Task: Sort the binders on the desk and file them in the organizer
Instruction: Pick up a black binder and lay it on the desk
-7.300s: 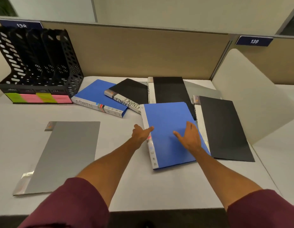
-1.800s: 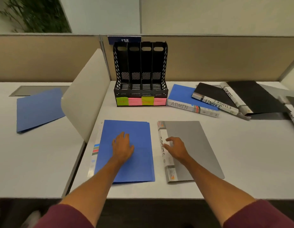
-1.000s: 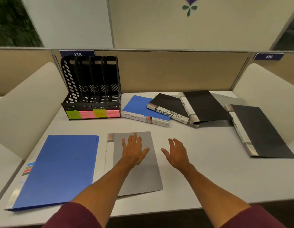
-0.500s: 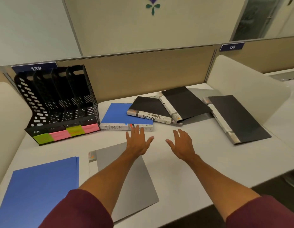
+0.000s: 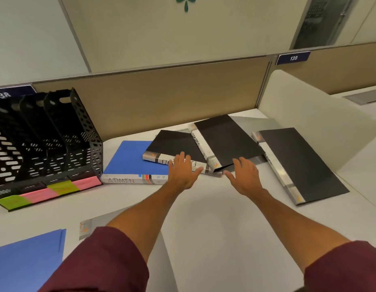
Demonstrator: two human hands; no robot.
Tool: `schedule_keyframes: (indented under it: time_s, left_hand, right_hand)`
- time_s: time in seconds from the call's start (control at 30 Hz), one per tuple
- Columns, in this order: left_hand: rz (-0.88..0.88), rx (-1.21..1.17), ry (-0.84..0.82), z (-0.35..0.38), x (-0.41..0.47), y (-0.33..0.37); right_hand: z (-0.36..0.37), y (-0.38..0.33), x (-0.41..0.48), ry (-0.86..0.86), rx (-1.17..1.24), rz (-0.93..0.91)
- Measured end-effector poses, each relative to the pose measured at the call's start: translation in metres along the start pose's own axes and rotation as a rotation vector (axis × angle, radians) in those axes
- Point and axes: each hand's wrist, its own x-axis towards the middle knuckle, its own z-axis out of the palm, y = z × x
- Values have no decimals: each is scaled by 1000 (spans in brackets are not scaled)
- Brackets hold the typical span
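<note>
Head view: my left hand [image 5: 183, 171] and right hand [image 5: 244, 175] spread, empty, at stiff black FINANCE binder [image 5: 174, 148]; probably light, grip spine.

An office — numbered cubicle partitions [image 5: 153, 95], a white desk [image 5: 214, 218], labelled binders [image 5: 130, 163].

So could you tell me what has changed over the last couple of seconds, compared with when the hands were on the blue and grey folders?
Both hands let go of the near blue folder and grey folder and reached forward, open. The left hand is now over the FINANCE binder, the right hand by the SPORTS binder. The ADMIN binder, the rightmost black binder and the organizer lie as before.
</note>
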Motion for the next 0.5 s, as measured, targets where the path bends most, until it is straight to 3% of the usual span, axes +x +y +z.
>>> schedule_keyframes:
  time_s: [0.5]
  left_hand:
    - [-274, -402, 27, 59, 168, 55]
  right_hand:
    - [12, 103, 191, -103, -56, -82]
